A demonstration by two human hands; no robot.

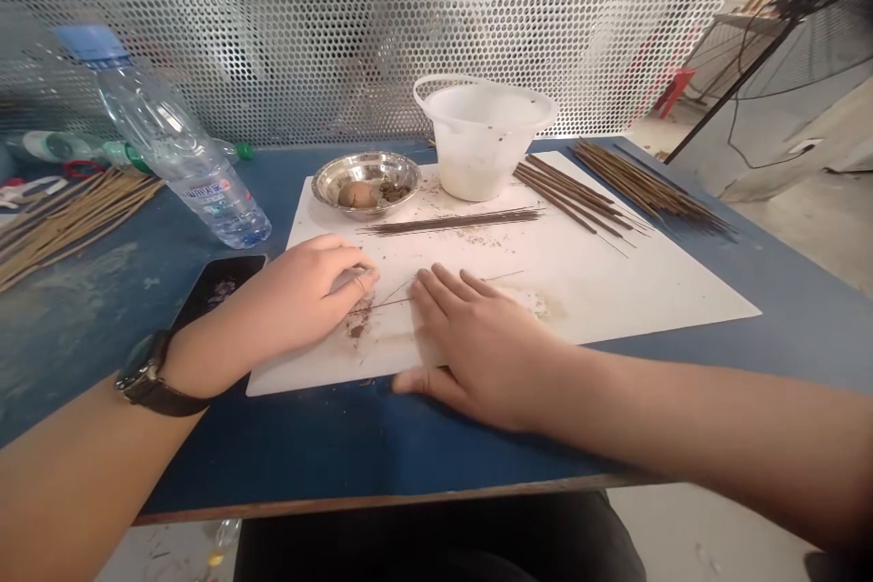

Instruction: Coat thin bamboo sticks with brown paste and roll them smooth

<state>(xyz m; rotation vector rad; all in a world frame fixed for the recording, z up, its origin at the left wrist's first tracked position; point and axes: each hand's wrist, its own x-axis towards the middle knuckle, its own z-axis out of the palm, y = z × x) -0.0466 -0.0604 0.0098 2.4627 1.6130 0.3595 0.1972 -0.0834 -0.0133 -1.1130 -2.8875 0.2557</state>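
My right hand (477, 350) lies open, fingers spread flat on the white board (614, 309) near its front edge. My left hand (306, 291) is loosely curled, and I cannot tell whether it pinches the thin stick (402, 291) lying between them beside brown crumbs (358, 318). It looks light and whippy, best held gently near my fingertips. Beyond sit a steel bowl (366, 182) and a bundle of dark sticks (450, 221).
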